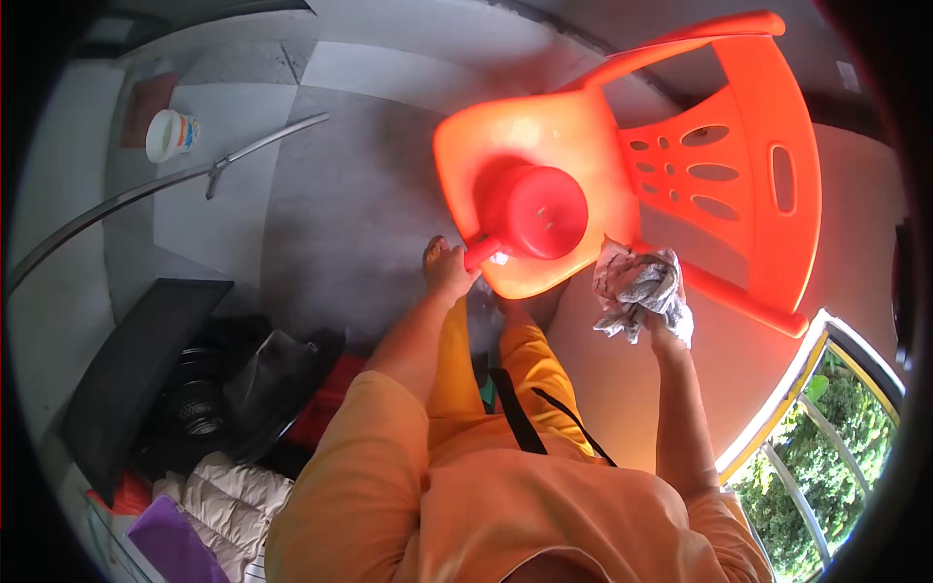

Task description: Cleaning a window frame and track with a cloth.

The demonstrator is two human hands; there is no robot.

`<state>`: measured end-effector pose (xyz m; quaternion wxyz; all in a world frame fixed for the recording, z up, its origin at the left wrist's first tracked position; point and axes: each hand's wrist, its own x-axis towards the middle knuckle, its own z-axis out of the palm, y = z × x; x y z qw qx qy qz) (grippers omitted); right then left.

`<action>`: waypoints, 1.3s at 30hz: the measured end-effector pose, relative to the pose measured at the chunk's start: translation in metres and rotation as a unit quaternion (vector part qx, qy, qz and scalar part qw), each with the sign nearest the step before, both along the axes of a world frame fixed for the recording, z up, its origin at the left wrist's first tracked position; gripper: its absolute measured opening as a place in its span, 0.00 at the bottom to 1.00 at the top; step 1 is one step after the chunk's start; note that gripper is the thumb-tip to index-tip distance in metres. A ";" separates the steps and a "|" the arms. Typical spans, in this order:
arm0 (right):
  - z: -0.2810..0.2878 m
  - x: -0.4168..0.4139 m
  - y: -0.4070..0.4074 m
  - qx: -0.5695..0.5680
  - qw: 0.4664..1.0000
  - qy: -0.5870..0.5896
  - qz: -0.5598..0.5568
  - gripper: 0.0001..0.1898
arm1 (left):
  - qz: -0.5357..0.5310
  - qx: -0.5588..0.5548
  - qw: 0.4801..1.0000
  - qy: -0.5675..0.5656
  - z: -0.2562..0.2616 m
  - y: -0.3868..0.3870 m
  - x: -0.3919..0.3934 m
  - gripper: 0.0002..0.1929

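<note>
My left hand (446, 271) grips the handle of a red plastic dipper (548, 211), whose round flat face is turned up towards me over the seat of an orange plastic chair (539, 124). A small whitish bit shows beside the handle. In my right hand (665, 337) is a crumpled, damp-looking grey and white cloth (641, 284), bunched up near the chair's armrest. The cloth hides most of the right fingers.
A white tub (172, 136) stands at the upper left, near a long metal pole (153, 186). Black items, a puffy beige garment (233, 503) and a purple thing (175, 543) lie at the lower left. A barred window (824, 437) is at the lower right.
</note>
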<state>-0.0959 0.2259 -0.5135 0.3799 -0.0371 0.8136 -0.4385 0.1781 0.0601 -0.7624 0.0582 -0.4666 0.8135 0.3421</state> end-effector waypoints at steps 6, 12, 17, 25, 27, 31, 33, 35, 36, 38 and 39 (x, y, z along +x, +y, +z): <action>0.003 -0.031 -0.013 0.091 0.993 0.060 0.035 0.34 | 0.005 0.240 0.966 0.093 0.108 -0.070 -0.046 0.19; 0.008 -0.060 -0.033 -0.036 0.996 0.075 -0.015 0.34 | 0.059 0.313 0.943 0.093 0.172 -0.122 -0.077 0.14; -0.001 -0.065 -0.040 -0.029 0.981 0.148 0.125 0.21 | 0.001 0.173 0.978 0.117 0.195 -0.078 -0.075 0.14; -0.041 -0.063 -0.026 0.140 0.904 0.131 0.382 0.21 | -0.060 0.135 0.971 0.188 0.236 0.037 -0.054 0.16; -0.037 -0.053 -0.033 0.128 0.958 0.033 0.253 0.20 | -0.059 0.162 0.971 0.169 0.244 0.047 -0.042 0.17; -0.051 -0.037 0.000 0.050 0.966 0.052 0.249 0.22 | -0.061 0.185 0.973 0.120 0.240 0.060 -0.028 0.21; -0.069 -0.032 0.020 -0.097 0.949 -0.030 0.300 0.29 | -0.064 0.287 0.955 0.037 0.248 0.052 -0.043 0.22; -0.074 -0.001 0.032 0.059 0.805 0.360 0.468 0.34 | -0.060 0.377 0.923 -0.050 0.245 0.056 -0.046 0.23; -0.057 0.018 0.006 0.006 0.893 0.291 0.343 0.24 | -0.063 0.341 0.937 -0.030 0.237 0.072 -0.036 0.24; -0.033 0.020 -0.031 0.161 0.901 0.206 0.347 0.24 | -0.051 0.312 0.949 -0.014 0.229 0.096 -0.026 0.24; -0.029 0.014 -0.040 0.316 0.880 0.116 0.336 0.26 | -0.058 0.315 0.947 -0.013 0.227 0.106 -0.022 0.24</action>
